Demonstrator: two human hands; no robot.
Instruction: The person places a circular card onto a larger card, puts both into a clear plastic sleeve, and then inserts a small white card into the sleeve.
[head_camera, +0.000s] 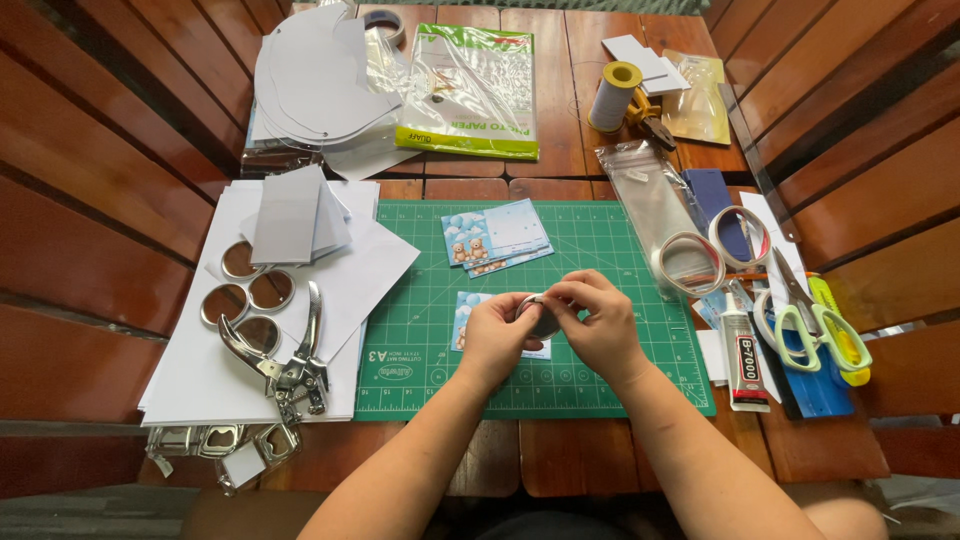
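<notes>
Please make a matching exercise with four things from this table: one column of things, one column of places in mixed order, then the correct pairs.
Things:
1. scissors
2. hole punch
3. thread spool
4. small round disc

Places:
a. far side of the table, right of the paper pack
b. on white paper, left of the green mat
c. between both hands' fingertips
d. right of the green mat

Pairs: 1-d, 2-b, 3-a, 4-c

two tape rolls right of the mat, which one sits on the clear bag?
The nearer, left tape roll: it lies on the clear bag. The other tape roll lies further right, over the blue card.
</notes>
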